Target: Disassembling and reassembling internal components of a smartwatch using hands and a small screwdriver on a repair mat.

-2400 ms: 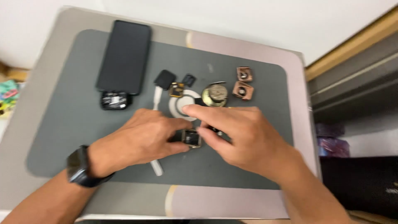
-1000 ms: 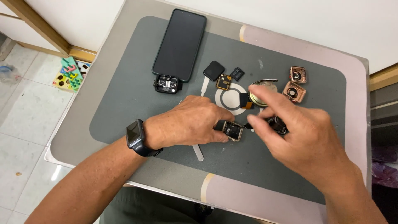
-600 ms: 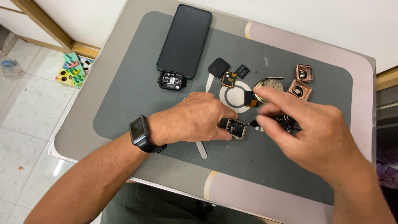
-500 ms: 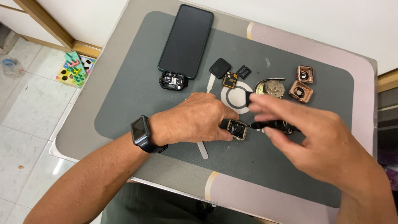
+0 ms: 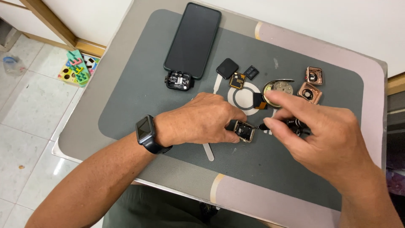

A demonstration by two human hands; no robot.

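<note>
Down on the grey work mat (image 5: 139, 97), the left hand (image 5: 198, 120) is pinching a small gold-rimmed watch case (image 5: 244, 131) between thumb and fingertips, pressing it against the mat just beyond its knuckles. Close beside it, the right hand (image 5: 325, 135) is gripping a thin dark tool (image 5: 270, 125) between thumb and forefinger, and the tool's tip is meeting the case at its right edge; the rest of the tool is hidden under the fingers. A black smartwatch (image 5: 145, 133) is sitting on the left wrist. Behind the hands, a white ring pad (image 5: 242, 97), a round metal part (image 5: 278, 89), two copper-coloured watch cases (image 5: 311, 84), a dark smartphone (image 5: 193, 38) and a small black module (image 5: 179, 80) are lying on the mat, well apart from the grip. A pale flat pry stick (image 5: 208, 151) is poking out beneath the left hand.
</note>
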